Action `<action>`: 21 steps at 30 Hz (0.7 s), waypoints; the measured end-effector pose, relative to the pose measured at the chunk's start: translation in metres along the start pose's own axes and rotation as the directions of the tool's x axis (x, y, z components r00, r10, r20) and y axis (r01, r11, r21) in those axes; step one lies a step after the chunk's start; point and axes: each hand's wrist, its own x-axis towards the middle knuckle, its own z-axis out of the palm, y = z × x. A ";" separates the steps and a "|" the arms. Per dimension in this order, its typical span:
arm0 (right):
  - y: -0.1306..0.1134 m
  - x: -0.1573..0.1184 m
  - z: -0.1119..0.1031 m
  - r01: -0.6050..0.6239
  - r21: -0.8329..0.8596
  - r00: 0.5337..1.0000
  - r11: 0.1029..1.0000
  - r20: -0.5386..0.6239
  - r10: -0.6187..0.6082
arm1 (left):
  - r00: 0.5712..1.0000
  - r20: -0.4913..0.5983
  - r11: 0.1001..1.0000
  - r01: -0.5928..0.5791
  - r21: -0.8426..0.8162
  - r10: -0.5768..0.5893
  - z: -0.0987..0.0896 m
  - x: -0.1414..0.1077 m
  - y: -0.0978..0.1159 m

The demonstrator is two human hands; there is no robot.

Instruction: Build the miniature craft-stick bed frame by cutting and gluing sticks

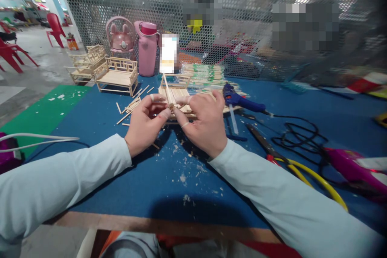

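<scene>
A: What's the grip doing?

B: Right hand (204, 119) is pinching a thin stick (168, 90) by its near end, thumb and index almost together with only wood between. Left hand (146, 123) is meeting that end from the other side, fingers curled, a narrow gap showing. (Can't tell if it's pinching or just steadying; fingertips are crowding the spot.)

A: So where's the stick?

B: At the fingertips, slanting up and away over a slatted wooden piece (179, 92) that is lying just beyond and under the grip.

A: Why both hands?

B: Stock that thin is likely wanting support from two sides to stay aligned. White finger wraps (152, 97) are probably guarding skin from heat.

A: Glue gun?

B: Glue gun (246, 102) is lying right of the grip, handle pointing outward, presumably for an easy right-hand grab.

A: And the left side?

B: Loose sticks (130, 107) are lying just left of the grip, apparently as near stock. A little wooden bench (116, 78) is standing farther left and beyond, probably out of elbow range. Bagged sticks (202, 73) are sitting behind the grip, likely as reserve.
</scene>
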 end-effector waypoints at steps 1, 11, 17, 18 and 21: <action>0.000 0.000 0.000 0.002 0.003 1.000 1.000 -0.002 -0.002 | 1.000 0.002 1.000 0.001 0.005 -0.001 0.000 0.000 0.001; -0.001 0.000 0.000 -0.021 0.008 1.000 1.000 0.013 0.021 | 0.999 0.034 1.000 0.004 0.029 -0.005 0.000 0.004 0.004; -0.001 -0.001 0.000 -0.030 0.023 0.999 0.999 0.016 0.030 | 0.999 0.041 0.999 -0.011 0.052 0.008 -0.001 0.003 0.005; -0.001 -0.001 0.000 -0.028 0.022 0.999 0.999 0.021 0.028 | 0.999 0.043 0.998 -0.017 0.060 0.015 -0.001 0.002 0.005; 0.001 -0.001 0.001 -0.014 0.019 0.999 1.000 0.030 0.013 | 0.999 0.045 0.997 -0.032 0.076 0.029 -0.002 0.000 0.003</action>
